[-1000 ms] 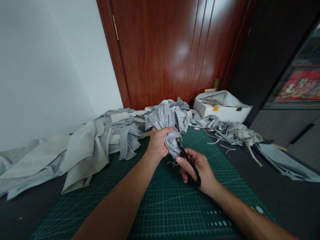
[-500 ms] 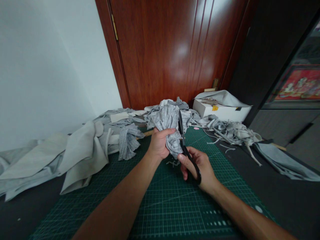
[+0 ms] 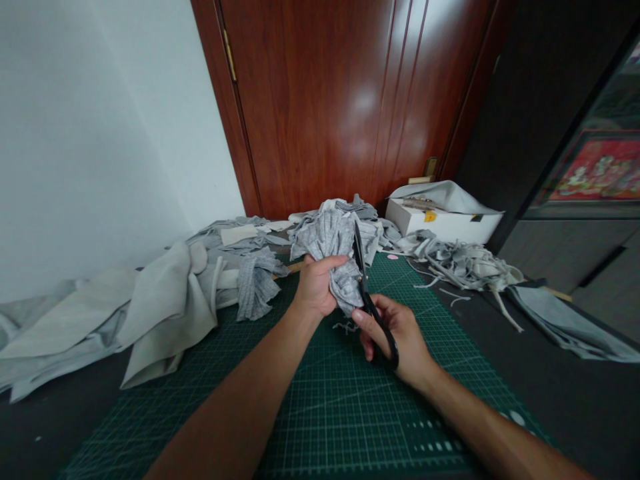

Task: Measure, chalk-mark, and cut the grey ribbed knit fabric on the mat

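Head view: pale grey fabric sheets (image 3: pixel 165 280) lie at left; centrally, the left hand (image 3: pixel 316 285) has its grip around bunched grey patterned cloth (image 3: pixel 327 233), black-handled scissors (image 3: pixel 370 304) beside it in the right hand's (image 3: pixel 401 328) grip. Cutting looks unfinished; tangled grey-white fabric strips (image 3: pixel 470 265) lie farther right, the remaining amount unclear.

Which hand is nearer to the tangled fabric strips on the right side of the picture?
The right hand. Holding the black scissors, it is left of the tangled fabric strips and nearer the wearer; the left hand, holding gray cloth, is farther left.
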Tool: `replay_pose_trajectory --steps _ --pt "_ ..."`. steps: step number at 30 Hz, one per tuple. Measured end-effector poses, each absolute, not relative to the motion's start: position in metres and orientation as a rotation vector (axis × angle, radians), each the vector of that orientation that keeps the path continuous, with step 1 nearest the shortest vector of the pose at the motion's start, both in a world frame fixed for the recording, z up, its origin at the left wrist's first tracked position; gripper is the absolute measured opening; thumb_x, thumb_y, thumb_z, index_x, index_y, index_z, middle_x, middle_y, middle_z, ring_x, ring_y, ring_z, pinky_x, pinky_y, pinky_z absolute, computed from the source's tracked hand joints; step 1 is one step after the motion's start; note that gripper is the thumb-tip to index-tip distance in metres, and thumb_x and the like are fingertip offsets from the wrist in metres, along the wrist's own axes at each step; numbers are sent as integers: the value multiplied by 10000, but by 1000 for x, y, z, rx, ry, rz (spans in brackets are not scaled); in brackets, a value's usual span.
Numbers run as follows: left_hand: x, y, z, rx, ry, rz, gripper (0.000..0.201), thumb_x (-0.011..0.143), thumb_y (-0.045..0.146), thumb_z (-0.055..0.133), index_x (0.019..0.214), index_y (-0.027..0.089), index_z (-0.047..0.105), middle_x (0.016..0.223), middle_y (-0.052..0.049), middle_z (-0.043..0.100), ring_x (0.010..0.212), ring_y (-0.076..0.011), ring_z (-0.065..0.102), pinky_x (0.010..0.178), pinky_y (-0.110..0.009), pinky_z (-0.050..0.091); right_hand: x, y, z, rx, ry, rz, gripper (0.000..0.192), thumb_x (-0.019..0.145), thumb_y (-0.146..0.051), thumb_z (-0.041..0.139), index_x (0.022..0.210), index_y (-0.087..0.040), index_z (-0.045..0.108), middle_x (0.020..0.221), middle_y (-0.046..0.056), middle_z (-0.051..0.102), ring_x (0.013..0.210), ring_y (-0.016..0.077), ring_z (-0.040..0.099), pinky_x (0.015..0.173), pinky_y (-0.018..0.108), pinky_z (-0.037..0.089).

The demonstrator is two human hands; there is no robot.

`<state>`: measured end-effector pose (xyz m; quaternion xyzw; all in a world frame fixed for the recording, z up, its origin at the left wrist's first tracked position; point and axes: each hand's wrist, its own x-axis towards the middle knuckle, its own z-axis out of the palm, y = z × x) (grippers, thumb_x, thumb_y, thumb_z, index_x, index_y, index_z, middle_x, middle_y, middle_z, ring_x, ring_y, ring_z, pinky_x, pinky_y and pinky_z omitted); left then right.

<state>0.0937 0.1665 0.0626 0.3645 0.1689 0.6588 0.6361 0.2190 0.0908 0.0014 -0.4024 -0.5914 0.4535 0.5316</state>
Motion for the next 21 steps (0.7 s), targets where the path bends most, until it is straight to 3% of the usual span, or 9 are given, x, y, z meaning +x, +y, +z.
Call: replay_pose_trajectory --steps 7,14,21 --pt "90 166 64 863 361 1501 628 520 33 811 1117 218 745 896 -10 799 738 -223 735 736 -335 562 219 89 3 -950 -1435 1117 497 805 -664 803 861 -217 590 457 -81 542 349 114 484 371 217 351" --pt "91 165 63 866 371 1490 657 509 48 823 1139 216 742 925 -13 801 680 -193 703 664 -310 550 221 91 0 -908 -1430 1127 490 801 -644 818 862 -211 598 469 -63 573 360 125 512 384 225 369" --pt "93 163 64 875 373 1485 619 516 53 823 1107 220 751 827 -1 778 695 -214 715 754 -347 566 222 91 1 -899 -1411 1141 462 811 -600 829 876 -199 610 470 -60 590 363 125 516 396 225 364"
